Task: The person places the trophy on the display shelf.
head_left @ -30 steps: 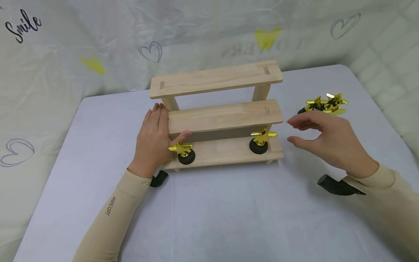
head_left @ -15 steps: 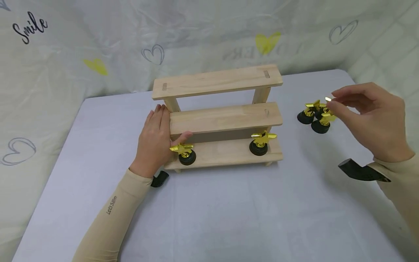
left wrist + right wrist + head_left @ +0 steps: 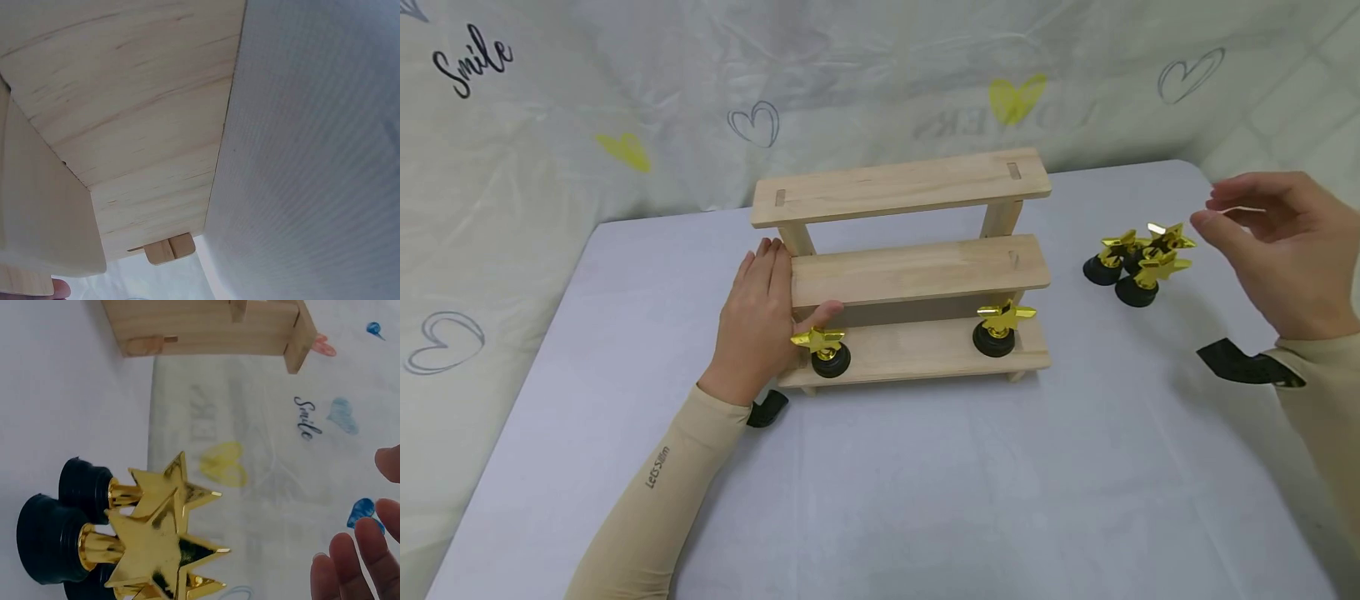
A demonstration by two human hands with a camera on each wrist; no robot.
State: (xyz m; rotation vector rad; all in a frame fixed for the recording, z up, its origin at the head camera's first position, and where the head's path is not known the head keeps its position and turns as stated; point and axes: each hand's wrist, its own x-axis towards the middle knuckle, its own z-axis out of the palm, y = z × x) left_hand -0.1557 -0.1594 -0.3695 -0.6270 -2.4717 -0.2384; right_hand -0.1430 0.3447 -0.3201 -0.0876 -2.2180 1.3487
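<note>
A three-tier wooden shelf (image 3: 917, 268) stands on the white table. Its bottom tier carries two gold star trophies on black bases, one at the left (image 3: 824, 350) and one at the right (image 3: 1002, 327). My left hand (image 3: 758, 321) lies flat against the shelf's left end, thumb under the middle tier. My right hand (image 3: 1221, 212) hovers open and empty just right of a cluster of three star trophies (image 3: 1138, 260). The right wrist view shows that cluster (image 3: 150, 544) close up, with my fingertips (image 3: 362, 550) apart from it. The left wrist view shows only the shelf's wood (image 3: 137, 125).
A pale sheet printed with hearts (image 3: 1015, 96) hangs behind the table and along the right. The white tablecloth (image 3: 925, 483) stretches in front of the shelf. Black wrist mounts (image 3: 1232, 362) sit by both sleeves.
My right hand went from the shelf's right end over to the trophy cluster, touched it half a second ago, and is now lifted off to its right. My left hand stayed put.
</note>
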